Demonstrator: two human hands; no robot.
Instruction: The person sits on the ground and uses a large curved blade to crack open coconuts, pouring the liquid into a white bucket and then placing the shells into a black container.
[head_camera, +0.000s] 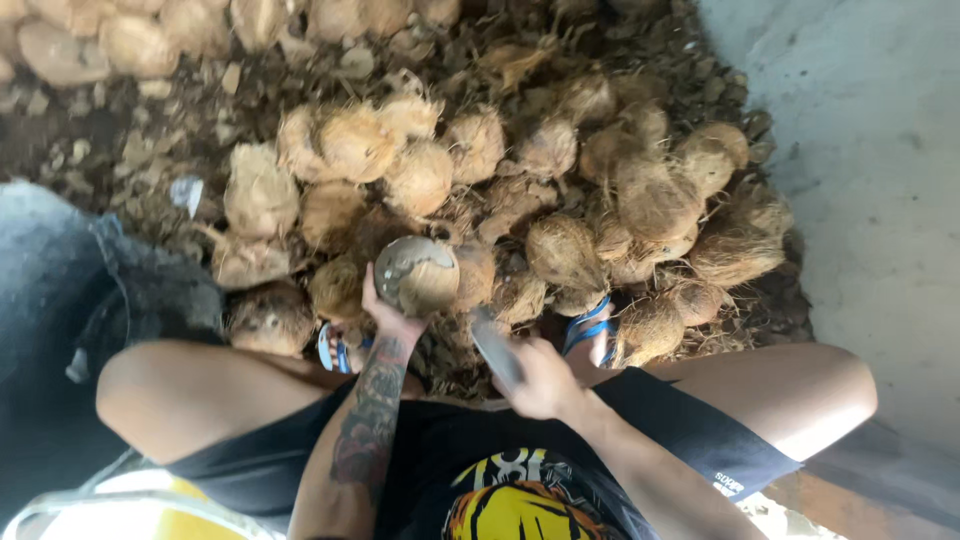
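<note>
The left hand is raised in front of the person's knees, its fingers wrapped around the underside of a partly husked coconut. The coconut's smooth, pale brown shell faces the camera, with darker patches where fibre clings to it. It sits just above the hand, near the middle of the scene, at the near edge of a big pile of husked coconuts that spreads across the floor from the left to the right.

The right hand is a little nearer and to the right of the coconut. Its fingers are closed around the handle of a broad metal blade, which slants up and to the left so that its tip lies just below and right of the coconut, apart from it.

The person sits low with bare knees spread wide. Between the knees the feet rest in blue sandals on a litter of loose brown husk scraps. More coconuts, paler in colour, lie at the far left corner. A grey concrete wall runs down the right side, and a dark grey cloth or sack lies on the left beside the person's knee.
</note>
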